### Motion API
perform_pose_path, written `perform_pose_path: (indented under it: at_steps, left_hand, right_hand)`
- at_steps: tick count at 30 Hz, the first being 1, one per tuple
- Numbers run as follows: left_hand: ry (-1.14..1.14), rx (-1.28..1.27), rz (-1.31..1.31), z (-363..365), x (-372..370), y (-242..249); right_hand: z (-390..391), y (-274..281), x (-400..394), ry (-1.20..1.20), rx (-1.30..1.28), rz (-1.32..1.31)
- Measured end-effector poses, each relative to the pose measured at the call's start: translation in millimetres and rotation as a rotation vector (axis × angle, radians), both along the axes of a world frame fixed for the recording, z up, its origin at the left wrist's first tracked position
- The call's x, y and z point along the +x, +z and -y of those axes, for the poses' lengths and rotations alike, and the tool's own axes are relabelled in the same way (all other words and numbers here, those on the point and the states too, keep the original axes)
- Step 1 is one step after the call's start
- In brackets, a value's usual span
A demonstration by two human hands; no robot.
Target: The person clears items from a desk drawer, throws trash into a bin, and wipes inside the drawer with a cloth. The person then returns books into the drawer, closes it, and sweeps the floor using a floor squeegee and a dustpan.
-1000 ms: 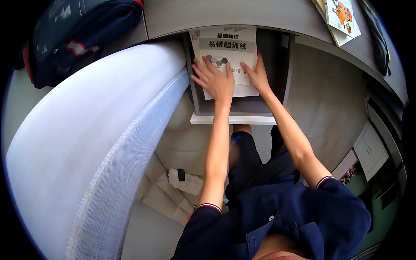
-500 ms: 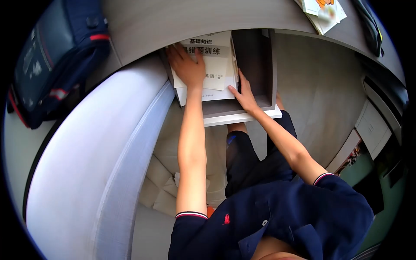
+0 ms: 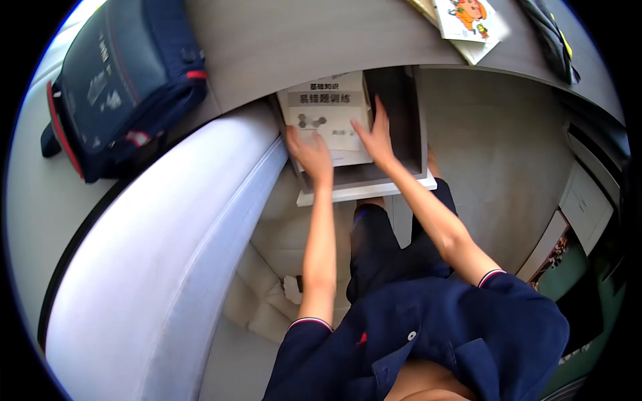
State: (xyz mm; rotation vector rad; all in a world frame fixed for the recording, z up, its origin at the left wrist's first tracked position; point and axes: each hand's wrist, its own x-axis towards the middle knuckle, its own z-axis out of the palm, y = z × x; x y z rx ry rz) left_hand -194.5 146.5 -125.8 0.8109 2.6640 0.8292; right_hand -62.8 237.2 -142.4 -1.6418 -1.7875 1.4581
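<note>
**Both hands on a stack of booklets in an open desk drawer**

A stack of white booklets [image 3: 328,120] lies in the left part of an open drawer [image 3: 401,134] that juts out from under a grey desk [image 3: 281,40]. The top booklet bears a grey band with printed characters and a small hexagon pattern; its far end runs under the desk edge.

The left hand [image 3: 309,152] rests on the near left corner of the stack, fingers spread and laid flat on the paper, gripping nothing that can be seen. The right hand [image 3: 376,137] lies along the right edge of the stack, fingers stretched out and close together, pointing away from the person; whether its thumb hooks under the edge cannot be told. The right part of the drawer, beside that hand, shows dark bare floor. The drawer's white front [image 3: 364,189] sits just above the person's knees.

Both forearms are bare, coming out of a navy short-sleeved shirt [image 3: 428,334] with striped cuffs. To the left curves a broad pale grey chair back [image 3: 154,254], with a cream cushion [image 3: 261,301] below it. On the desk, a navy backpack [image 3: 120,73] lies at the far left, and picture books [image 3: 468,23] at the far right, well apart from the drawer.
</note>
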Motion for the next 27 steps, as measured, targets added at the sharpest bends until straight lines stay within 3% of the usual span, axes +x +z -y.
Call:
perform_pose_path:
  at_steps: [3, 7, 9, 11, 13, 14, 16, 18, 19, 21, 23, 25, 27]
  left_hand:
    - [0.001, -0.047, 0.046, 6, 14, 3]
    - [0.135, -0.018, 0.140, -10, 18, -16]
    - [0.063, -0.168, 0.036, -9, 16, -20]
    - [0.072, -0.138, 0.083, -12, 12, -17]
    - [-0.046, -0.190, -0.142, -18, 21, 5]
    - [-0.139, -0.290, -0.235, -24, 24, 15]
    - [-0.230, -0.167, -0.277, -33, 20, 4]
    - [-0.066, -0.140, -0.257, -38, 11, -21]
    - [0.026, -0.135, -0.125, -45, 9, -14]
    - [0.027, -0.097, -0.118, -50, 5, -22]
    - [-0.007, -0.116, -0.158, -46, 3, -19]
    - [0.020, -0.133, -0.125, -45, 8, 2]
    - [-0.006, -0.045, -0.183, -52, 26, 25]
  right_hand:
    - [-39, -10, -39, 0.061, 0.172, -0.009]
    - [-60, -30, -53, 0.156, 0.164, 0.122]
    - [-53, -36, -58, 0.140, 0.295, 0.156]
    - [-62, -43, -64, 0.130, 0.368, 0.106]
    - [-64, -39, -60, 0.154, 0.305, 0.171]
    - [-62, -35, -61, 0.130, 0.129, 0.201]
    - [-65, -39, -60, 0.135, 0.159, 0.129]
    - [-67, -14, -45, 0.204, 0.370, 0.173]
    - [-79, 35, -30, 0.290, 0.294, 0.155]
    - [-113, 115, -1, 0.356, -0.073, -0.143]
    - [-155, 155, 25, 0.284, 0.601, -0.170]
    - [-226, 177, 35, 0.088, 0.965, 0.012]
    - [-292, 178, 51, 0.052, 1.264, 0.542]
